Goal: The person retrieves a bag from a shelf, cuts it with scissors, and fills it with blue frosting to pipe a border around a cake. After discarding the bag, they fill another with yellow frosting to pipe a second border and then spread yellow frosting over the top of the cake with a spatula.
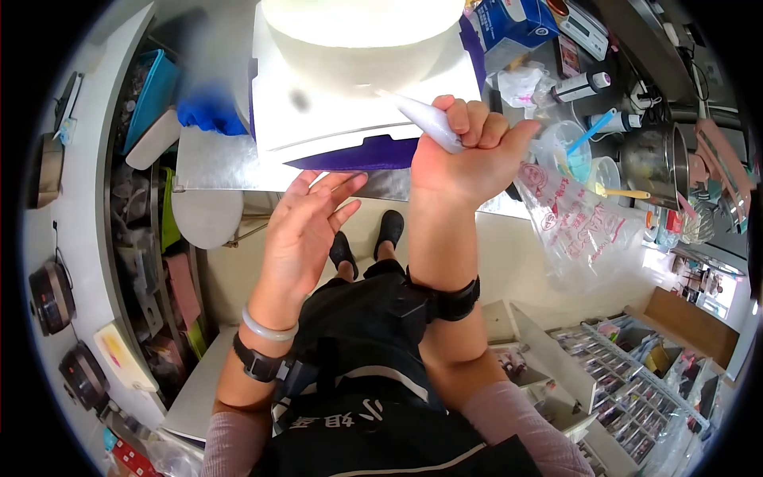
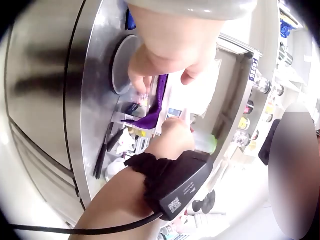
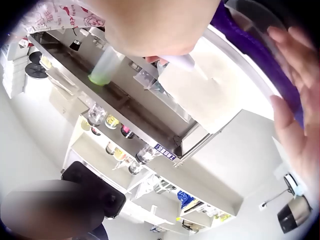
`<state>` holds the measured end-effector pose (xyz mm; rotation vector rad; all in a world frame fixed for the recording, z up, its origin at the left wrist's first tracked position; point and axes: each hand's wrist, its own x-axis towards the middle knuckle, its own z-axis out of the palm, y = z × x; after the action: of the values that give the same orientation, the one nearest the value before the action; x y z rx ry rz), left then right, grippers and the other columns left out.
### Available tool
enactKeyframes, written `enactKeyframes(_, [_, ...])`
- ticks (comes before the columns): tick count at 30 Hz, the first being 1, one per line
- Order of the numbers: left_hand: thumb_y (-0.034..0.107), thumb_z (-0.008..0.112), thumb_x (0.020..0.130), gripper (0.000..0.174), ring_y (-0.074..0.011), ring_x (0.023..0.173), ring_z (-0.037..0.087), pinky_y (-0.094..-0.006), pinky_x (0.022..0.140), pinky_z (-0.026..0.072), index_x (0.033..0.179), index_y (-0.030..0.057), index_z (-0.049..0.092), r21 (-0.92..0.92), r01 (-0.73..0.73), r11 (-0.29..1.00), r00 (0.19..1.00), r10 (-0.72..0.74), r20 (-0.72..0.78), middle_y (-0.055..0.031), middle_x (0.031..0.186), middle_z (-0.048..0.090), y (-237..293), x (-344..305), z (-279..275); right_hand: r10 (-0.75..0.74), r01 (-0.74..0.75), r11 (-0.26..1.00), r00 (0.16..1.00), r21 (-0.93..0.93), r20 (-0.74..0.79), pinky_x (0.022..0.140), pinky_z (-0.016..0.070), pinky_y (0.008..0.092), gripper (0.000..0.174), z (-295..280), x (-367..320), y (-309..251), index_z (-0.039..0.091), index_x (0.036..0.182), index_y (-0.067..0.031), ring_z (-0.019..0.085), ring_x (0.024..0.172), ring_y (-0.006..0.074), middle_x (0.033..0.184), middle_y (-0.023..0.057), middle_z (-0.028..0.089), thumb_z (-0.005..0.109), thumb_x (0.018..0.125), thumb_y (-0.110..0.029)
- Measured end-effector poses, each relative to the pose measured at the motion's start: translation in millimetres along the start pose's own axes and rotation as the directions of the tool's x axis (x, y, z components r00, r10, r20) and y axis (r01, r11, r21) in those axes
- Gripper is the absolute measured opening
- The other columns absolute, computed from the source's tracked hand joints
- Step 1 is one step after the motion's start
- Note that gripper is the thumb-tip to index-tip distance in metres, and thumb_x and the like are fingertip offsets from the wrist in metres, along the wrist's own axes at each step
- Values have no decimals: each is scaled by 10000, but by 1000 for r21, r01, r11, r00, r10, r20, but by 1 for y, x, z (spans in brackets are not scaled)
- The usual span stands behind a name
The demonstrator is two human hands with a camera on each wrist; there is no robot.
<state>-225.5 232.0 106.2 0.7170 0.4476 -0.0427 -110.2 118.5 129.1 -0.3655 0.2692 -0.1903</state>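
A tall white cake [image 1: 358,60] stands on a square white board [image 1: 274,119], with a purple cloth [image 1: 350,157] showing beneath the board's edges. My right hand [image 1: 469,163] grips a piping bag [image 1: 429,121] of pale filling, fingers curled round it. The bag's thin tip points at the lower side of the cake, close to the surface. Loosely bent and holding nothing, the fingers of my left hand [image 1: 298,226] are at the front edge of the purple cloth. In the right wrist view the piping bag [image 3: 181,61] slants toward the cake [image 3: 215,92].
Right of the cake lie a crumpled clear bag with red print [image 1: 576,219], a tub with a blue spatula [image 1: 592,131], a dark bottle [image 1: 580,86] and a metal pot [image 1: 653,155]. A blue cloth [image 1: 211,118] lies left; a round stool [image 1: 208,216] is below the table edge.
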Motion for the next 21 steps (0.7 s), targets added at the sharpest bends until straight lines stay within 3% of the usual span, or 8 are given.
enactKeyframes(2, [137, 507, 862, 302, -284, 1145, 478, -364, 936, 373, 1105, 5, 386, -6, 10, 1000, 1000, -10, -4, -157, 1132, 528, 2, 0, -1, -12, 12, 1000, 1000, -23, 8, 640, 410, 345, 565, 1, 0, 3, 204, 512, -137, 278, 454, 169, 462, 12, 252, 255, 952, -488])
enactKeyframes(5, [137, 501, 864, 307, -290, 1148, 479, -361, 930, 384, 1111, -1, 380, -21, 23, 1000, 1000, -23, -15, -156, 1137, 521, 4, -1, 0, -55, 56, 996, 998, -75, 13, 628, 419, 338, 568, 1, 0, 7, 207, 502, -136, 266, 438, 165, 442, 12, 246, 219, 961, -471])
enactKeyframes(12, [134, 500, 863, 315, -308, 1140, 485, -354, 925, 390, 1115, -8, 376, -33, 11, 999, 1000, -11, -3, -172, 1152, 498, 1, 0, -2, -55, 59, 997, 996, -56, 66, 609, 439, 323, 573, 0, 2, 10, 207, 490, -137, 251, 429, 155, 434, 9, 255, 211, 964, -459])
enactKeyframes(15, [169, 511, 852, 251, -337, 1147, 473, -371, 942, 389, 1070, 55, 462, -14, 12, 1000, 1000, -12, -22, -196, 1171, 508, 2, 0, -4, -70, 75, 995, 994, -67, 82, 604, 403, 333, 513, -2, 2, 11, 193, 551, -149, 247, 461, 156, 484, -2, 207, 292, 953, -452])
enactKeyframes(17, [152, 492, 866, 319, -307, 1138, 487, -355, 922, 386, 1119, -8, 380, -15, 10, 1000, 1000, -10, -14, -171, 1149, 502, 5, -1, -3, -83, 90, 989, 995, -118, 60, 595, 404, 334, 512, 0, 1, 10, 189, 549, -150, 247, 461, 157, 484, -1, 208, 286, 955, -447])
enactKeyframes(21, [170, 484, 870, 308, -298, 1133, 493, -357, 923, 381, 1111, -5, 403, -15, -4, 1000, 1000, 4, -21, -157, 1131, 524, 7, 0, -7, -101, 103, 981, 995, -163, 22, 597, 409, 333, 509, 2, 2, 5, 185, 546, -153, 246, 461, 157, 484, -1, 205, 279, 959, -434])
